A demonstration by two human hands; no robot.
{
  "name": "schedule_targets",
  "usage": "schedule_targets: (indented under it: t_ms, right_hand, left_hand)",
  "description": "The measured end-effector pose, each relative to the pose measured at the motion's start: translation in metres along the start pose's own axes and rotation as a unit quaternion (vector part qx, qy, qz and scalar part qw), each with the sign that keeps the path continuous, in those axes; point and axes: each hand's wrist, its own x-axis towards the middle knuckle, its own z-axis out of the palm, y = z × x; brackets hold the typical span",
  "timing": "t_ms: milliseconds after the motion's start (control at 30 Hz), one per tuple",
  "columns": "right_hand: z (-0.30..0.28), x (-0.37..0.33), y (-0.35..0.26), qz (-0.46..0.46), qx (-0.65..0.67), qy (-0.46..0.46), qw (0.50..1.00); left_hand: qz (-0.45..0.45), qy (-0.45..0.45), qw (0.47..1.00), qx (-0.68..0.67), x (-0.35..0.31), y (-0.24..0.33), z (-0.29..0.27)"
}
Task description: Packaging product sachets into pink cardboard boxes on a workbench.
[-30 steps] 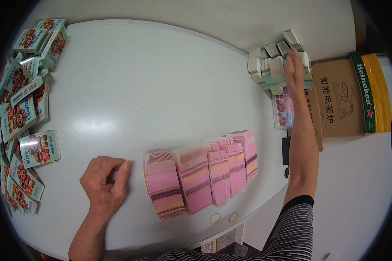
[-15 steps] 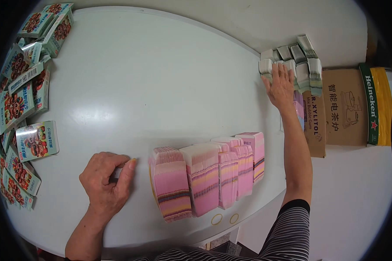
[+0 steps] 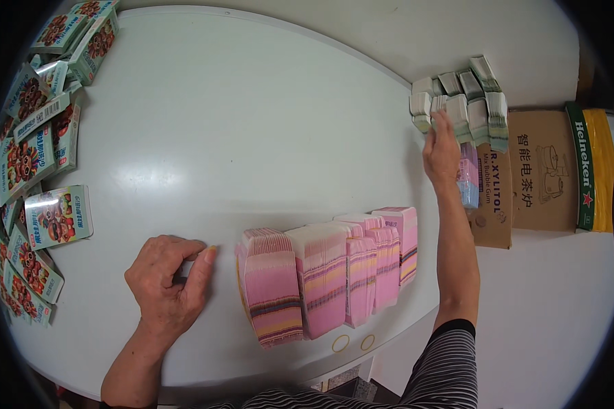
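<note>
My left hand (image 3: 167, 283) rests on the white table (image 3: 205, 129), fingers curled in and the thumb against the index finger, with nothing visible in it. To its right stands a row of pink card bundles (image 3: 324, 293) with white upper faces and yellow and dark stripes. At the far right my right hand (image 3: 443, 157) reaches to the white-and-green card bundles (image 3: 458, 112). Its fingers are stretched out in front of one bundle, and I see none held; whether they touch it I cannot tell.
Many mint-green picture boxes (image 3: 58, 217) lie heaped along the left edge. Two yellow rubber bands (image 3: 341, 343) lie near the front edge. Beyond the right edge are cardboard boxes (image 3: 542, 170), a green-and-yellow box (image 3: 597, 170) and a pink-and-blue pack (image 3: 468, 178). A wall borders the back.
My right hand has drawn slightly toward me and turned more edge-on, uncovering more of the white-and-green bundles and the pink-and-blue pack. My left hand stays in place.
</note>
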Motion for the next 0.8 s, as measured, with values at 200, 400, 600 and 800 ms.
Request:
schedule_targets:
  t_ms: [200, 400, 600, 800]
  right_hand:
    - [0.015, -0.013, 0.01, 0.09, -0.016, -0.109, 0.99]
    - [0.028, -0.008, -0.017, 0.004, -0.009, -0.073, 0.997]
    - [-0.031, -0.014, -0.025, 0.33, 0.445, -0.046, 0.831]
    - [-0.106, -0.094, -0.06, 0.427, 0.583, -0.252, 0.644]
  left_hand:
    - [-0.006, -0.012, 1.0, -0.01, 0.0, 0.006, 0.001]
    - [-0.022, -0.004, 1.0, -0.007, -0.004, 0.003, -0.005]
    - [-0.042, -0.013, 0.999, -0.022, -0.003, 0.007, -0.001]
    - [-0.097, 0.024, 0.992, -0.079, -0.012, 0.001, -0.001]
